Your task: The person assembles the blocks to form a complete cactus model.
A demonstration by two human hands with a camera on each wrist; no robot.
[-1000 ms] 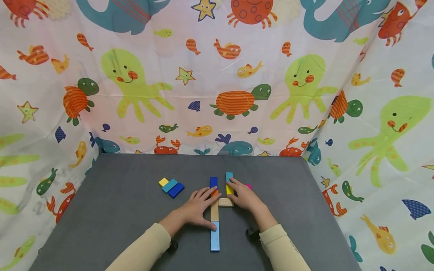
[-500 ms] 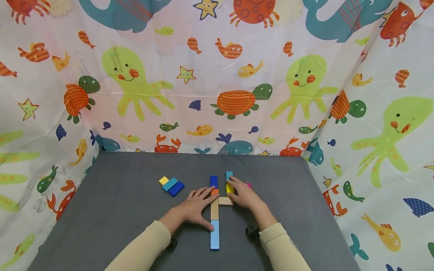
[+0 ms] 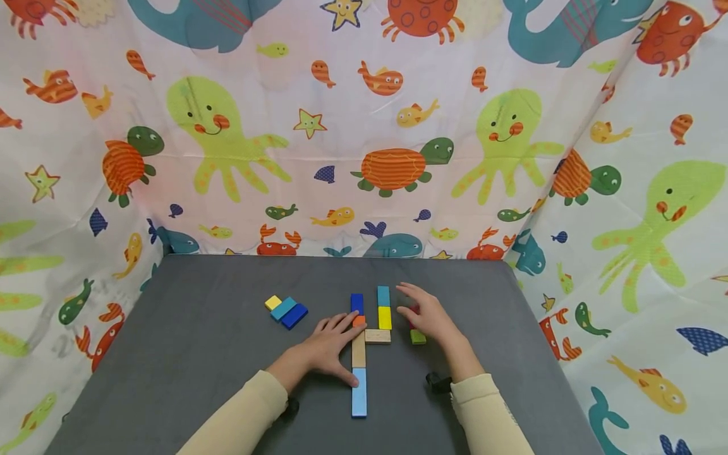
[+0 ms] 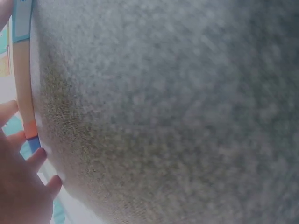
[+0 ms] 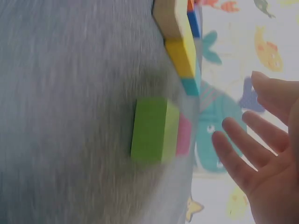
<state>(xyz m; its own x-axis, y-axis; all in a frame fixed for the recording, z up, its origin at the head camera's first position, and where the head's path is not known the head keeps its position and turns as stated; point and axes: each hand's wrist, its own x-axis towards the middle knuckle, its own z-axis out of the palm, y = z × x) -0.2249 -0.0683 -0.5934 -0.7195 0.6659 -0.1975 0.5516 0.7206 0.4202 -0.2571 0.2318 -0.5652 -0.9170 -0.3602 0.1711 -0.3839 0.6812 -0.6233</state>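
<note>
In the head view, my left hand (image 3: 325,349) spreads over a column of blocks. Its fingertips touch near the orange block (image 3: 359,320) and its thumb touches the light blue block (image 3: 359,401). Between these lies a plain wooden block (image 3: 359,357); a dark blue block (image 3: 356,303) tops the column. A short wooden block (image 3: 378,337) joins its right side, with a yellow block (image 3: 385,318) and a teal block (image 3: 383,296) beyond. My right hand (image 3: 432,317) is raised, fingers extended and holding nothing, over a green block (image 5: 149,130) and a pink block (image 5: 184,136), partly hidden in the head view.
Left of the column, a small yellow block (image 3: 273,303), a teal block (image 3: 284,309) and a dark blue block (image 3: 294,316) lie together on the grey table (image 3: 216,354). A curtain (image 3: 341,139) printed with sea animals hangs behind and at the sides.
My right hand has let go of the yellow and teal blocks and moved right, toward the green and pink blocks. My left hand stays on the column.
</note>
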